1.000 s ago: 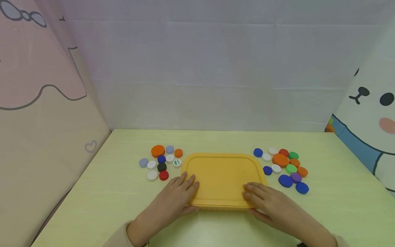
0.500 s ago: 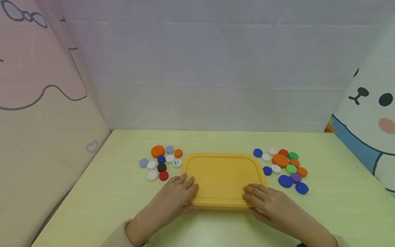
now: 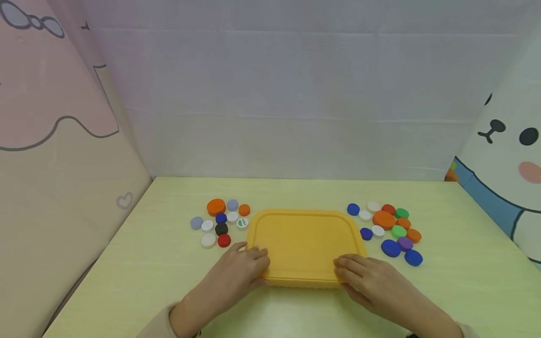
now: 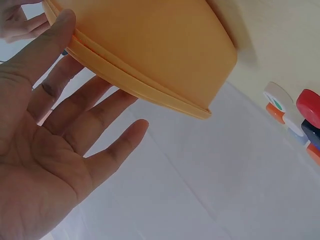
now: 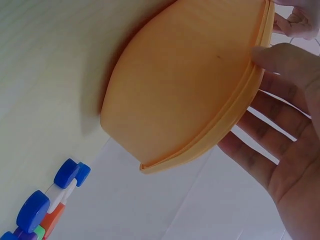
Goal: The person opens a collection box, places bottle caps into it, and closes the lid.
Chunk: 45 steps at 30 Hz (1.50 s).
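Note:
A yellow plastic box with a matching lid (image 3: pixel 306 241) stands on the table in the head view. My left hand (image 3: pixel 236 270) holds the lid's near left corner, fingers bent on top. In the left wrist view its thumb touches the rim above the box wall (image 4: pixel 165 45). My right hand (image 3: pixel 374 284) holds the near right corner the same way. Its thumb lies at the rim over the box wall (image 5: pixel 175 85) in the right wrist view. The lid sits on the box, and the inside is hidden.
Loose bottle caps lie in two groups: one at the left with an orange cap (image 3: pixel 216 206) and a red cap (image 3: pixel 224 240), one at the right with a large orange cap (image 3: pixel 384 219) and a blue cap (image 3: pixel 413 257). A pale curtain (image 3: pixel 270 103) hangs behind the table.
My left fingers have drawn back toward the lid's near left corner and bent more. The right hand has barely moved, and the box and caps have stayed put.

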Motion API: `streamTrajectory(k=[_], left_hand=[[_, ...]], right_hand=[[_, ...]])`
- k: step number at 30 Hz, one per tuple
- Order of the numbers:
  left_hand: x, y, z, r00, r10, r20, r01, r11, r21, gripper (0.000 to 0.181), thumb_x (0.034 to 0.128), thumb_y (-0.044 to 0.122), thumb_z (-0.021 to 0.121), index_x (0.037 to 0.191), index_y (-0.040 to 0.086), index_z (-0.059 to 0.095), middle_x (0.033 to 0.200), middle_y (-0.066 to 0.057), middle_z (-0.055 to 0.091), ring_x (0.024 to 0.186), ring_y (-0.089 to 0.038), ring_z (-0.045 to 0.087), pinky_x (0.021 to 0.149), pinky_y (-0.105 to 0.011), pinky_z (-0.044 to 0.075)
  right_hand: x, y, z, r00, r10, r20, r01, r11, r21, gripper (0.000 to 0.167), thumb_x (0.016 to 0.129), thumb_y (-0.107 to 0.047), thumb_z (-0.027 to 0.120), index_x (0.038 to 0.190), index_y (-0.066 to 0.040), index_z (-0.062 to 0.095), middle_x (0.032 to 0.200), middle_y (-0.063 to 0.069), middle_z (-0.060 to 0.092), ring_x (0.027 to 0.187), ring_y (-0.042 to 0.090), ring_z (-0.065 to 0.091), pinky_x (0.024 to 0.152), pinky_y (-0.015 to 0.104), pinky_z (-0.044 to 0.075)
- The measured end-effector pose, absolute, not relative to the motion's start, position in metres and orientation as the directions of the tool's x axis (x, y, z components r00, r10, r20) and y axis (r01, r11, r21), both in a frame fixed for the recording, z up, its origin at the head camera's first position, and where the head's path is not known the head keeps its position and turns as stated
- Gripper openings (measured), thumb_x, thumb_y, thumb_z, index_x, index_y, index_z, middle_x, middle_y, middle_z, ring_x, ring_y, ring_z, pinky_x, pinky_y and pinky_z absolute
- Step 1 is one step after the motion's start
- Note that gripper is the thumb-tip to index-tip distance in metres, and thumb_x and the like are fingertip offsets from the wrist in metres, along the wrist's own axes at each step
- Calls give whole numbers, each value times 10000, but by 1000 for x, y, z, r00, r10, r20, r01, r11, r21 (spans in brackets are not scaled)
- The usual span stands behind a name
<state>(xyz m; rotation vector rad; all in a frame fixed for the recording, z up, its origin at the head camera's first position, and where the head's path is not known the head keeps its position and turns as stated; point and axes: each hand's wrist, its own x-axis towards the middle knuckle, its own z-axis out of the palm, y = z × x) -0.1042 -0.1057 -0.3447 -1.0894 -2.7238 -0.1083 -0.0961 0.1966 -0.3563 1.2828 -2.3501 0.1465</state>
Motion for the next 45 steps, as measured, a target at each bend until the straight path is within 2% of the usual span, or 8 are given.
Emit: streamTrajectory(k=[3, 6, 11, 20, 30, 36, 40, 45], left_hand=[[-104, -107, -342, -707, 674, 217, 691, 723, 4, 262, 726, 375, 715, 859, 162, 641, 1054, -9, 683, 976, -181, 651, 895, -433, 462], [-105, -109, -339, -692, 675, 254, 699, 715, 4, 290, 727, 381, 720, 861, 155, 597, 873, 42, 667, 802, -126, 643, 866, -397, 481], [-106, -113, -336, -653, 678, 338, 719, 695, -7, 339, 733, 397, 718, 845, 160, 503, 668, 104, 433, 590, -62, 432, 763, -296, 495], [-109, -119, -335, -582, 683, 441, 737, 672, -68, 313, 756, 411, 694, 880, 166, 544, 726, 99, 543, 648, -67, 537, 833, -335, 491], [-121, -124, -333, -526, 699, 485, 778, 626, -59, 296, 770, 371, 692, 971, 173, 603, 904, 86, 657, 885, -99, 644, 934, -399, 439], [-146, -133, -338, -561, 687, 462, 774, 634, -3, 349, 716, 215, 764, 1025, 154, 614, 969, 67, 652, 888, -121, 620, 863, -335, 472], [-167, -136, -344, -601, 657, 456, 764, 640, 85, 295, 750, 129, 734, 1022, 138, 619, 965, 61, 651, 821, -98, 602, 756, -235, 492], [-181, -136, -345, -640, 620, 455, 749, 635, 189, 305, 763, 44, 703, 1051, 106, 626, 996, 18, 676, 834, -107, 627, 724, -214, 507]], right_hand=[[-95, 197, -353, -480, -767, 426, -814, 570, 111, 221, 824, -294, 661, 985, -143, 680, 1025, 1, 682, 900, 156, 654, 684, 288, 542], [-95, 199, -350, -482, -761, 434, -813, 573, 102, 230, 852, -311, 624, 996, -140, 676, 1035, -3, 679, 901, 155, 655, 695, 295, 542], [-97, 200, -347, -463, -743, 483, -816, 570, 93, 305, 918, -369, 479, 1007, -142, 661, 1046, -2, 674, 902, 156, 653, 697, 311, 543], [-103, 207, -345, -465, -711, 528, -786, 606, 123, 506, 966, -402, 223, 986, -137, 653, 1021, -8, 667, 898, 166, 645, 674, 323, 541], [-110, 211, -341, -408, -656, 635, -781, 611, 129, 472, 982, -301, 282, 931, -66, 688, 920, 13, 697, 802, 176, 674, 606, 302, 531], [-115, 211, -336, -384, -625, 680, -784, 609, 117, 432, 976, -279, 314, 937, -56, 682, 878, 14, 695, 749, 174, 669, 576, 278, 523], [-121, 211, -330, -365, -603, 710, -783, 611, 115, 404, 970, -281, 336, 945, -65, 677, 853, 19, 690, 668, 166, 652, 525, 236, 499], [-132, 213, -322, -352, -577, 737, -781, 615, 109, 368, 966, -285, 371, 924, -57, 657, 784, 31, 677, 544, 133, 590, 469, 195, 455]])
